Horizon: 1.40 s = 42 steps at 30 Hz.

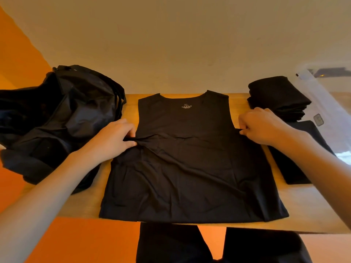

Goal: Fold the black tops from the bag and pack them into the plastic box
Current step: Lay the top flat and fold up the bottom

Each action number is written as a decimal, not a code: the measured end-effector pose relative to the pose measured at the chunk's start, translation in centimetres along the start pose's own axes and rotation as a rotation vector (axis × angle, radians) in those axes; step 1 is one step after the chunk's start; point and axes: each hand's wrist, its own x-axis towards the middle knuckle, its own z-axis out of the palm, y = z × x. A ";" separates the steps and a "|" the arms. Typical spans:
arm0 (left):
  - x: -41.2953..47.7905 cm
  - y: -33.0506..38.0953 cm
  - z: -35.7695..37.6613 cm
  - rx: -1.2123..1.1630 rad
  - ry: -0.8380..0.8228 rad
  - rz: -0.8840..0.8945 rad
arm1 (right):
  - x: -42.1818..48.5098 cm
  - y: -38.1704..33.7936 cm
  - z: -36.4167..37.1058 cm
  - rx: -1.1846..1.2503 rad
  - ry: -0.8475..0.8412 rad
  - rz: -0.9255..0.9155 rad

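Observation:
A black sleeveless top (190, 164) lies spread flat on the wooden table (307, 211), neck away from me, with an XL label showing. My left hand (115, 137) pinches its left armhole edge, bunching the cloth there. My right hand (264, 126) pinches the right armhole edge. A black bag (57, 114) slumps open at the table's left end. At the right, a stack of folded black tops (279, 97) sits in a clear plastic box (322, 103), whose rim is hard to make out.
Another flat black piece (296, 164) lies on the table under my right forearm. A pale wall stands right behind the table. The floor is orange. My dark trouser legs (171, 243) show below the table's near edge.

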 end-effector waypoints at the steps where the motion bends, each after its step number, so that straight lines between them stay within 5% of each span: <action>1: 0.1 -0.1 -0.3 -0.031 -0.014 -0.001 | -0.1 0.1 -0.1 0.043 0.004 0.000; 9: 0.1 -0.1 -3.1 -0.159 -0.153 0.018 | -1.0 1.7 -0.9 0.331 0.028 -0.101; 20: 1.4 -0.7 -4.6 -0.087 -0.342 0.016 | -0.3 1.3 -1.8 0.049 -0.219 -0.135; 24: 1.6 -0.8 -4.6 -0.086 -0.282 0.036 | -0.2 1.1 -2.2 0.016 -0.274 -0.112; 28: 1.4 -0.7 -5.4 -0.154 -0.245 0.065 | -0.8 1.4 -2.9 0.045 -0.166 -0.080; 37: 0.4 -0.8 -6.7 -0.199 -0.458 0.146 | -1.4 2.3 -3.2 0.174 0.002 0.064; 42: 0.1 -1.2 -7.5 -0.192 -0.387 0.078 | -2.1 2.5 -4.0 0.157 -0.042 0.052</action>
